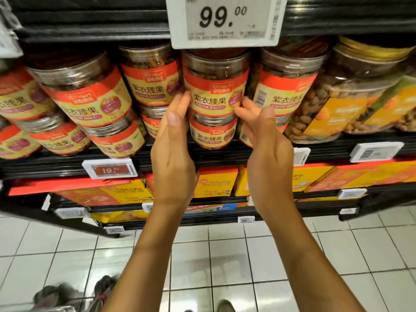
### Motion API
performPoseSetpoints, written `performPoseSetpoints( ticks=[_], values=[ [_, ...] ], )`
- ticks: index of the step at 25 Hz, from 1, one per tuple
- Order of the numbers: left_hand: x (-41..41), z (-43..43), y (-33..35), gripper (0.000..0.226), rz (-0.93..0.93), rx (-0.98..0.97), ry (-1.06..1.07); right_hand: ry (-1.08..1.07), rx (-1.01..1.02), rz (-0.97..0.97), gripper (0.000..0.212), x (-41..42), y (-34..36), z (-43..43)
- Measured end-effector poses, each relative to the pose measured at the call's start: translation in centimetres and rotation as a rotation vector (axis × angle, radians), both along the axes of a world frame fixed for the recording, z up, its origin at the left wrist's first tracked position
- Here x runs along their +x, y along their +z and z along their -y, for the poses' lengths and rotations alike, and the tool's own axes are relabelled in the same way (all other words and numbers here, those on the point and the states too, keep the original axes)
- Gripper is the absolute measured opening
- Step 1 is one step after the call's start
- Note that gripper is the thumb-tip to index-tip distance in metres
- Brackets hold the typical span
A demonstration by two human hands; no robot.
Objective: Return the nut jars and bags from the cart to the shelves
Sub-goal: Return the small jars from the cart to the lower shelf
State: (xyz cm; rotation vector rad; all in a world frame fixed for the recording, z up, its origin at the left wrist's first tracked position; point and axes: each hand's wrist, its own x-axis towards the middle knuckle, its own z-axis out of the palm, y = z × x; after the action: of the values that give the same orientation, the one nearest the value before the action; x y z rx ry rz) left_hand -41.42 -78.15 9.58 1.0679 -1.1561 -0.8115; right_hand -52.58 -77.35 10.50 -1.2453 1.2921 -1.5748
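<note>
A clear nut jar (216, 86) with a red and yellow label stands on top of a second jar of the same kind (212, 134) on the black shelf (56, 165). My left hand (173, 149) touches the upper jar's left side with straight fingers. My right hand (267, 149) touches its right side with lightly bent fingertips. Neither thumb wraps round the jar. Several matching jars are stacked two high to the left and right. The cart is out of view.
A large price tag (225, 19) reading 99.00 hangs just above the jar. Bigger jars with yellow labels (337, 104) fill the shelf's right end. Orange and yellow boxes (216, 181) lie on the lower shelves. White floor tiles (225, 255) and shoes (105, 287) show below.
</note>
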Motion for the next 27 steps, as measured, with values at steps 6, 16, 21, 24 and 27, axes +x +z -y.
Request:
performPoseSetpoints(
  ticks=[6,16,21,24,27],
  values=[
    [-1.2,-3.2,-3.6,0.048,-0.056,0.241,-0.053,0.102,0.153,-0.148,0.049,-0.1,-3.3,-1.8],
    [-0.1,-3.9,-1.1,0.026,-0.041,0.284,0.025,0.058,0.188,-0.184,0.052,0.7,-1.7,-1.6],
    [7.9,-15.7,5.0,0.023,-0.29,0.417,0.345,0.438,0.145,-0.298,0.028,5.3,3.9,-8.6],
    [11.6,-25.1,8.9,0.027,-0.343,0.495,0.564,0.744,0.139,-0.284,0.027,10.9,6.7,-13.5],
    [14.3,-33.7,11.1,0.028,-0.438,0.495,0.751,1.046,0.111,-0.255,0.029,17.4,8.2,-19.0]
  ],
)
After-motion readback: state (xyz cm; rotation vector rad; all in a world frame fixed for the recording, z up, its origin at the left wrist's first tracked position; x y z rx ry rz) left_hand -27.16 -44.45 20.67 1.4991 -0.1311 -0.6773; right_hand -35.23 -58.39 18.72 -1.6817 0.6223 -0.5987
